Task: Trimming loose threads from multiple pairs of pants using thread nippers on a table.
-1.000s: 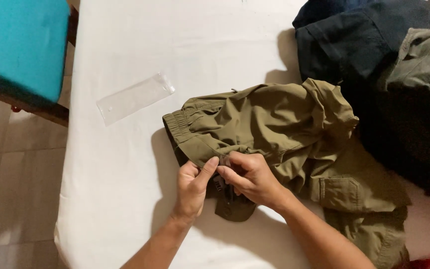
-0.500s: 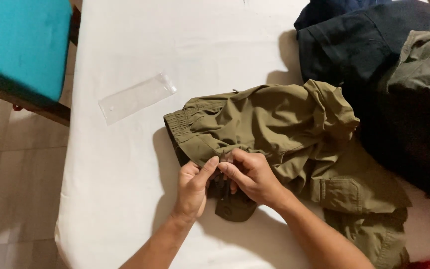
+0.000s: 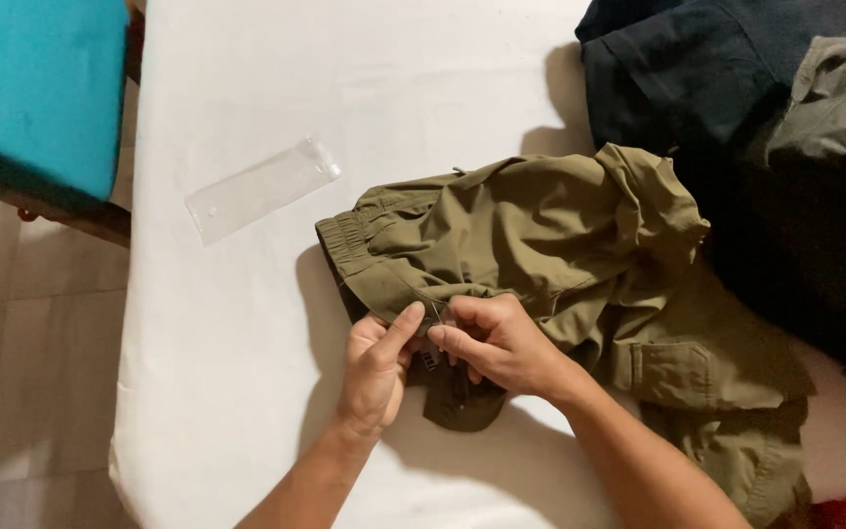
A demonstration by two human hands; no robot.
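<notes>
Olive cargo trousers (image 3: 560,245) — crumpled, lying across the white bench (image 3: 237,372), roughly centre to 4 o'clock in the head view; elastic waistband end points toward 9 o'clock, a flapped pocket shows toward 4 o'clock. Both hands meet at the lower edge of the waist area, approx 6 o'clock of the garment. Left hand (image 3: 376,367): thumb and fingers pinched together on a fold of the olive cloth, grip clamped on the fabric. Right hand (image 3: 501,343): fingertips closed on the same fold, just beside the left thumb, touching it or nearly so — a small dark tag sits between the two hands, too small to tell more. A dark olive flap hangs below the hands.

Clear plastic sleeve (image 3: 261,188) flat on the bench at 10 o'clock, well apart from the trousers. Dark navy garment (image 3: 697,69) at 1 o'clock, grey-green garment (image 3: 834,147) at 2 o'clock, overlapping. Teal chair seat (image 3: 31,88) off the bench at 10–11 o'clock.
</notes>
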